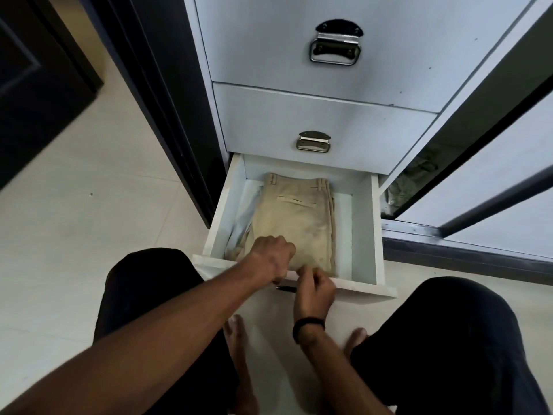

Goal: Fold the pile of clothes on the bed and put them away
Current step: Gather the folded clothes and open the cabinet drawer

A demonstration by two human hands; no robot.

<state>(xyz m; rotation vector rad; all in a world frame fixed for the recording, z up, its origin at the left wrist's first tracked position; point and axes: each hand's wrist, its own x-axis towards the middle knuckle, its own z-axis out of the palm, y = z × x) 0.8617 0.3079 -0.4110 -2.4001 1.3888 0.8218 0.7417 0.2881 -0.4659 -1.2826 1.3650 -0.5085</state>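
The person squats on a pale tiled floor [89, 205] in front of a white cabinet, knees in dark trousers at the near left and near right, bare feet between them. The bottom drawer [363, 229] stands pulled out toward the person. Inside it lie folded beige trousers [296, 217], waistband at the far end, lying left of centre, with a strip of pale cloth or paper [244, 214] showing along their left side.

The left hand [270, 259] reaches over the drawer's near front edge, its fingers curled down onto the near end of the beige trousers; whether they pinch the cloth cannot be told. The right hand [314, 295], with a dark band [308, 324] at the wrist, sits at the drawer's near edge with fingers curled, just beside the left hand; what they grip, if anything, is hidden.

Above the open drawer two shut drawers carry metal drop handles, a small one [313, 142] and, farther up, a larger one [336, 43]. A dark door frame [167, 100] rises at the left.
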